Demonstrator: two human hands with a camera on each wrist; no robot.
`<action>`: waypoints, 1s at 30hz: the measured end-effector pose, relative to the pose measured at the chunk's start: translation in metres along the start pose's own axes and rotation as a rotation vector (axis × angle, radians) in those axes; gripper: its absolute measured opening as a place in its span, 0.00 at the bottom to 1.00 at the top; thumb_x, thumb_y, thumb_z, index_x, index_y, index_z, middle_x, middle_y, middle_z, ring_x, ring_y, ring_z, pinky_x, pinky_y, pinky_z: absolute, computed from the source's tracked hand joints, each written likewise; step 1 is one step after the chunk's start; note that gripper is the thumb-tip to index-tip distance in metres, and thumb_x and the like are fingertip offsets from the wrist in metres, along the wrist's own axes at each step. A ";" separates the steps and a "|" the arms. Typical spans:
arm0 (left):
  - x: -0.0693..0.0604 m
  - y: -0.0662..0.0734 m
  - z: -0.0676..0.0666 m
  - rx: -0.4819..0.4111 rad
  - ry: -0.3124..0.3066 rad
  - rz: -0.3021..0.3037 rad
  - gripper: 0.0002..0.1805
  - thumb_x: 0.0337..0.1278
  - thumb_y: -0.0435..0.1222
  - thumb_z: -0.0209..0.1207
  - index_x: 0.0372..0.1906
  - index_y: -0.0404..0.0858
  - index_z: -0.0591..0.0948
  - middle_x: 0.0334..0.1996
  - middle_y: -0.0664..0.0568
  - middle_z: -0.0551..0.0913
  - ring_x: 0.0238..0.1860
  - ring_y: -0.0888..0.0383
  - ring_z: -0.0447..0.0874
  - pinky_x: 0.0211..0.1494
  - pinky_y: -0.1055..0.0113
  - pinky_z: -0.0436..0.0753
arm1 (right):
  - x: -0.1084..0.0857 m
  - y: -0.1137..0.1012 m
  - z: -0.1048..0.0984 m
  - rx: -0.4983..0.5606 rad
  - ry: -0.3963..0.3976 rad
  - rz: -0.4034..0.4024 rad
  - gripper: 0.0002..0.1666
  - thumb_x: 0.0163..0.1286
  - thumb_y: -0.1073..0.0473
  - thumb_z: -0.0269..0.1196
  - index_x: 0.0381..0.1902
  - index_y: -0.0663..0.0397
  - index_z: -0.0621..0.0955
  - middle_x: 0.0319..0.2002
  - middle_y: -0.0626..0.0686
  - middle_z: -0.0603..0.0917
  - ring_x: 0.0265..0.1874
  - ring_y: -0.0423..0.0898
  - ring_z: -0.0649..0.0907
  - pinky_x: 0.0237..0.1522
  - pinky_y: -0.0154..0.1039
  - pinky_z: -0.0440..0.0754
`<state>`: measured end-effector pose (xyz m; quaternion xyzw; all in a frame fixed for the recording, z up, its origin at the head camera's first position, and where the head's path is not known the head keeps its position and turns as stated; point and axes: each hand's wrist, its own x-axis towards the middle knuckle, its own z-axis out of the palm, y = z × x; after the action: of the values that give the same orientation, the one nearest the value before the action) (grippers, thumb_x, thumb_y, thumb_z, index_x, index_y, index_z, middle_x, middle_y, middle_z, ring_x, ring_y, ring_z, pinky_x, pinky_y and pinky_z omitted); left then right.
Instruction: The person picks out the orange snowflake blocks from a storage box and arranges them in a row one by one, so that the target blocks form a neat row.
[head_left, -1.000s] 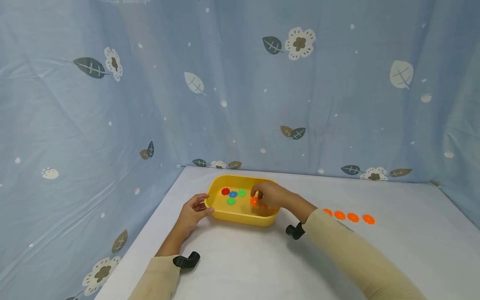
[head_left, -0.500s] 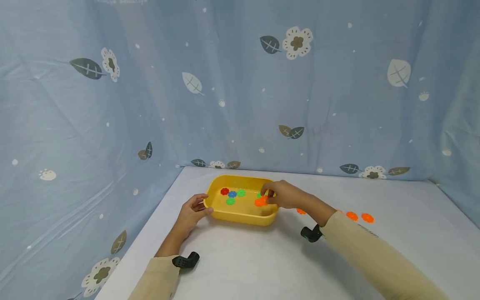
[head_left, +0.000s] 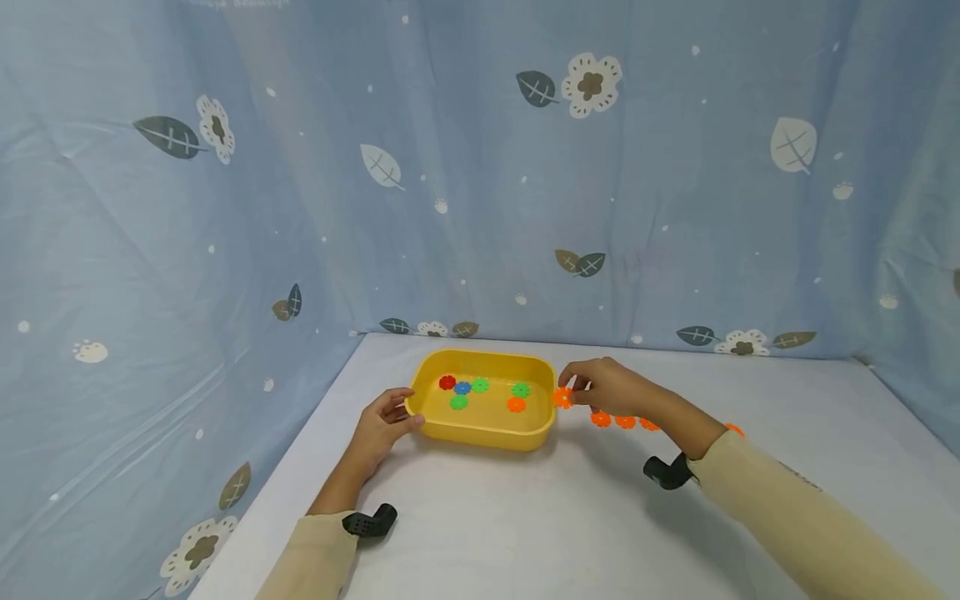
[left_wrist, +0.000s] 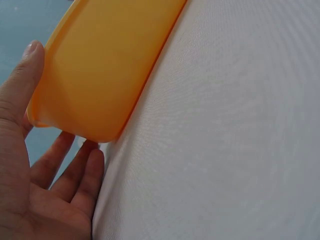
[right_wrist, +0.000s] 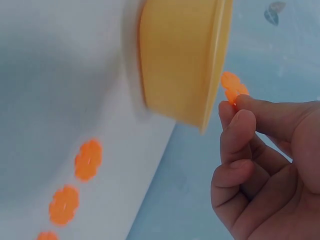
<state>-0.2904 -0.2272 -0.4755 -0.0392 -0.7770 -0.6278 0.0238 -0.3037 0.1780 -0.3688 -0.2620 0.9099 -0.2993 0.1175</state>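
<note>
A yellow tray (head_left: pixel 480 436) stands on the white table. My left hand (head_left: pixel 378 429) holds its left end, thumb toward the near side and fingers round the corner; in the left wrist view the thumb lies along the tray wall (left_wrist: pixel 105 65). Just outside the tray's right end, my right hand (head_left: pixel 611 387) pinches an orange flower-shaped plastic piece (head_left: pixel 563 397) between thumb and index finger, above the table. Inside the tray lie a red piece (head_left: pixel 447 382), a blue piece (head_left: pixel 462 387), several green pieces (head_left: pixel 459 402) and an orange piece (head_left: pixel 516 405).
More orange flower pieces (head_left: pixel 626 422) lie in a row on the table right of the tray, partly hidden by the right forearm. Two of them show whole in the right wrist view, one nearer the tray (right_wrist: pixel 88 159). A patterned blue curtain (head_left: pixel 465 208) closes the back and left.
My right hand has moved right, from inside the tray to beyond its right rim, carrying an orange flower piece out. The left hand stays on the tray.
</note>
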 end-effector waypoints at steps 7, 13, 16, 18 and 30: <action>0.001 0.001 -0.001 -0.003 -0.010 -0.006 0.33 0.52 0.36 0.71 0.64 0.37 0.73 0.63 0.40 0.73 0.57 0.45 0.75 0.53 0.70 0.79 | -0.018 0.025 -0.016 0.009 0.036 0.061 0.12 0.68 0.64 0.62 0.49 0.50 0.80 0.35 0.51 0.82 0.24 0.49 0.80 0.27 0.42 0.82; 0.001 0.001 0.000 0.007 -0.002 -0.007 0.32 0.52 0.34 0.71 0.63 0.36 0.73 0.62 0.41 0.74 0.56 0.45 0.76 0.53 0.70 0.80 | -0.035 0.050 -0.020 0.019 0.058 0.086 0.13 0.68 0.63 0.62 0.50 0.55 0.79 0.35 0.53 0.82 0.23 0.50 0.79 0.26 0.42 0.81; 0.000 0.002 0.001 0.020 0.001 0.002 0.33 0.51 0.36 0.71 0.63 0.36 0.73 0.61 0.41 0.74 0.55 0.45 0.76 0.53 0.70 0.80 | -0.046 0.062 -0.019 0.055 0.082 0.102 0.13 0.69 0.63 0.62 0.50 0.56 0.79 0.36 0.55 0.81 0.23 0.53 0.79 0.25 0.41 0.79; -0.001 0.003 0.001 0.020 0.001 0.003 0.33 0.51 0.36 0.71 0.63 0.36 0.73 0.62 0.41 0.74 0.56 0.45 0.76 0.53 0.69 0.80 | -0.053 0.068 -0.019 0.079 0.100 0.106 0.13 0.69 0.63 0.62 0.51 0.57 0.79 0.37 0.57 0.81 0.23 0.56 0.79 0.24 0.41 0.79; 0.002 -0.001 0.000 0.014 -0.004 0.014 0.33 0.50 0.37 0.72 0.62 0.38 0.74 0.60 0.41 0.75 0.55 0.45 0.76 0.50 0.72 0.80 | -0.095 0.101 -0.028 0.117 0.162 0.177 0.15 0.69 0.64 0.61 0.52 0.60 0.78 0.37 0.57 0.82 0.24 0.54 0.79 0.25 0.44 0.80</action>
<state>-0.2920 -0.2271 -0.4765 -0.0455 -0.7812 -0.6220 0.0268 -0.2762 0.3126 -0.4022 -0.1482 0.9170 -0.3604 0.0847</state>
